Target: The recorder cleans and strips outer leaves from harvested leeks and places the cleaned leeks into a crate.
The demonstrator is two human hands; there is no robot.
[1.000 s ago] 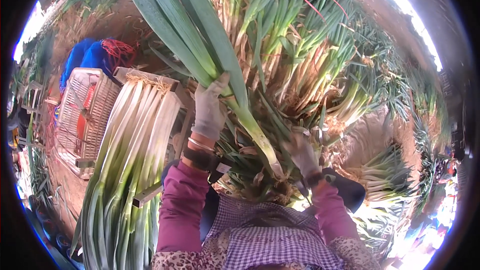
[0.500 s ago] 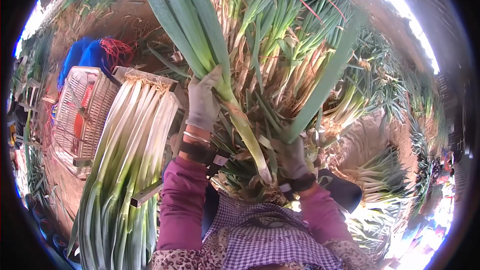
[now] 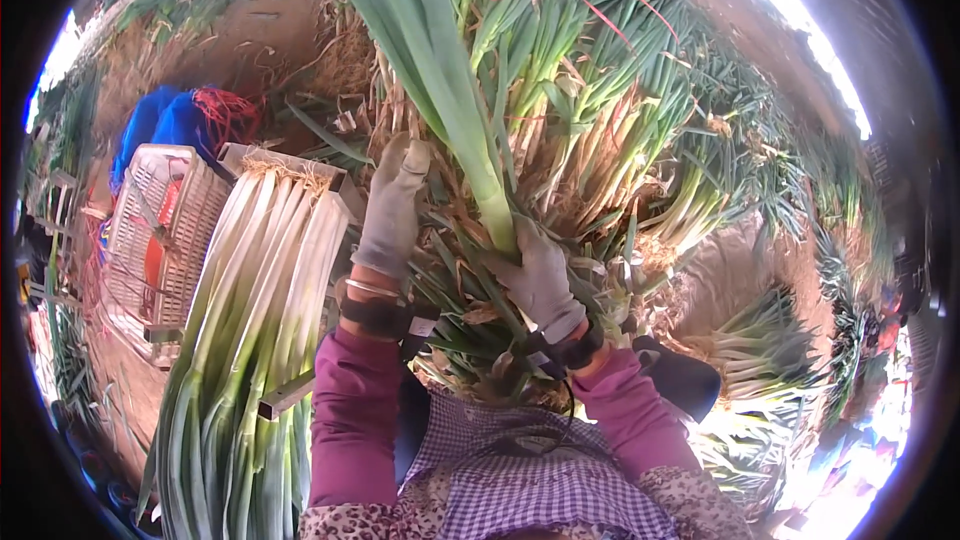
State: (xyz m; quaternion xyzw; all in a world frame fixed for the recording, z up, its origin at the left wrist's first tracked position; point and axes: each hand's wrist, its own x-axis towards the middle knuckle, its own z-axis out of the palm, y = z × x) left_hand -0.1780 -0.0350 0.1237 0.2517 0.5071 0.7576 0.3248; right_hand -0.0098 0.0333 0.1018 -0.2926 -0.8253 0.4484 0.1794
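My gloved right hand (image 3: 543, 275) is closed round the pale lower stalk of a large leek (image 3: 480, 165). The leek slants up and to the left, its broad green leaves running out of the top of the view; its root end is hidden behind the hand. My left hand (image 3: 393, 205), also gloved, is raised just left of the stalk, apart from it. Its fingers point up and away, open, and I see nothing in them. Beneath both hands lies a heap of loose leaves and trimmings (image 3: 470, 310).
On the left, a metal rack (image 3: 285, 395) bears a row of cleaned leeks (image 3: 250, 290). Beyond it stand a white plastic basket (image 3: 190, 210), a blue bag (image 3: 160, 120) and red strings (image 3: 228, 112). Leek bundles (image 3: 590, 90) fill the far side; more leeks (image 3: 765, 345) lie right.
My left hand has let go of the leek, and my right hand now grips it lower down. The long loose leaf that was in my right hand is gone from it.
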